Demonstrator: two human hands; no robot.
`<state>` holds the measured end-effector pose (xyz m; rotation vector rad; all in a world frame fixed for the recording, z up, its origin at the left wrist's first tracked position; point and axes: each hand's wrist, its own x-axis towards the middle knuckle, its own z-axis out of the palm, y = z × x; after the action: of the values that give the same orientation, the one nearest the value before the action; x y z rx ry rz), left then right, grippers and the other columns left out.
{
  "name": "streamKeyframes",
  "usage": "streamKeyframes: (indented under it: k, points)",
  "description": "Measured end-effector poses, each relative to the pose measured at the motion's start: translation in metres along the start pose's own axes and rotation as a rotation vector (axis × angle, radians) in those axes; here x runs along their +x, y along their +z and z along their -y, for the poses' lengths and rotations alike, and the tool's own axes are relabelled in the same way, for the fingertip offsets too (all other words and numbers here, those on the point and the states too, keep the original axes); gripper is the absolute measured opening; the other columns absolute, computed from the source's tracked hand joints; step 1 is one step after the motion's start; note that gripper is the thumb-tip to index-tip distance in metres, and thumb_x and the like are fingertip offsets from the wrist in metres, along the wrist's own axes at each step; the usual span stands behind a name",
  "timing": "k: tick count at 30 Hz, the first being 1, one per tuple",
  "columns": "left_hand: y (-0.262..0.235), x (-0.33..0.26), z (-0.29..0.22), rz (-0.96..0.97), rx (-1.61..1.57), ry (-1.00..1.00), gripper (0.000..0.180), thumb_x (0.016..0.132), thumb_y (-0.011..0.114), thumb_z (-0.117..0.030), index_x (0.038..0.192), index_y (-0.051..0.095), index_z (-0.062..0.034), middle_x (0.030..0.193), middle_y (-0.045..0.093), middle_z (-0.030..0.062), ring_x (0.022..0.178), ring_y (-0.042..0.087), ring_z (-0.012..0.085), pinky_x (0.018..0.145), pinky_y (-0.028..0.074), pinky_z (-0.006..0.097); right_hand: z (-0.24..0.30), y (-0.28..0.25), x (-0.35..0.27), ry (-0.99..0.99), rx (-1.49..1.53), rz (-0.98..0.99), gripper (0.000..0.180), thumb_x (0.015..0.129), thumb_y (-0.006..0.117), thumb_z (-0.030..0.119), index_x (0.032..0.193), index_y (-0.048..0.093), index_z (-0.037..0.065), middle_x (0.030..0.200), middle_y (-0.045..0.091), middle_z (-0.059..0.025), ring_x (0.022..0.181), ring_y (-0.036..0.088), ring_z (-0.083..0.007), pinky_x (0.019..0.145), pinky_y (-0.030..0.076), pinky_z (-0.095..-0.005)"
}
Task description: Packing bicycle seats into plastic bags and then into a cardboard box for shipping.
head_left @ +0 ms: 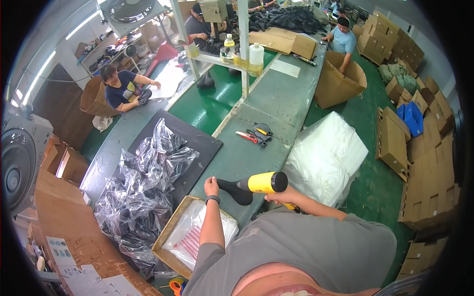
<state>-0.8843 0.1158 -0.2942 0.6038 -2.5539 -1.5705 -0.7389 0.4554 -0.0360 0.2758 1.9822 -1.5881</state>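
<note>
My right hand (283, 194) is wrapped round the handle of a yellow and black heat gun (262, 182). Its nozzle points left, over a black sock-shaped piece (238, 195) above the bench edge. With fingers closed, my left hand (211, 187) grips the piece by its left end. The nozzle hides part of the piece, and I cannot tell whether the two touch. Beside my left forearm is a cardboard box (163, 253) holding clear plastic bags with red print (191, 240).
Plastic-wrapped dark items (143, 182) are heaped on a black board (197, 143) at the left. Red-handled cutters (247, 136) lie farther along the bench (261, 111). A white-wrapped bundle (326, 153) stands at the right. Several people work beyond, one beside a large carton (340, 86).
</note>
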Motion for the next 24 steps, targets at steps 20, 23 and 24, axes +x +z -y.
streamKeyframes:
  k: [20, 23, 24]
  points:
    - [-0.008, -0.007, 0.009, -0.046, -0.176, 0.087, 0.043, 0.102, 0.064, -0.033, 0.119, 0.07, 0.0056, 0.116, 0.074, 0.0236, 0.109, 0.071, 0.0341, 0.097, 0.054, 0.041, -0.001, -0.012, 0.004, 0.145, -0.143, 0.002, 0.044, 0.082, 0.09, 0.031, 0.109, 0.072, 0.001, 0.092, 0.076, -0.0048, 0.08, 0.072, -0.019, 0.077, 0.059, -0.0348]
    - [-0.004, -0.011, 0.0, -0.01, -0.137, 0.155, 0.038, 0.103, 0.065, -0.03, 0.115, 0.071, 0.0055, 0.113, 0.074, 0.0219, 0.105, 0.071, 0.032, 0.095, 0.054, 0.041, -0.039, -0.013, 0.013, -0.532, -0.33, -0.2, 0.052, 0.073, 0.095, 0.037, 0.104, 0.072, 0.002, 0.089, 0.075, -0.0053, 0.082, 0.072, -0.0245, 0.082, 0.059, -0.0407]
    - [-0.008, -0.01, 0.008, -0.007, -0.096, 0.157, 0.037, 0.102, 0.066, -0.029, 0.113, 0.071, 0.0056, 0.109, 0.075, 0.0207, 0.101, 0.071, 0.0304, 0.093, 0.055, 0.041, -0.043, -0.01, 0.027, -0.692, -0.373, -0.154, 0.045, 0.075, 0.092, 0.032, 0.101, 0.072, 0.002, 0.081, 0.073, -0.0061, 0.073, 0.07, -0.0204, 0.073, 0.059, -0.0376]
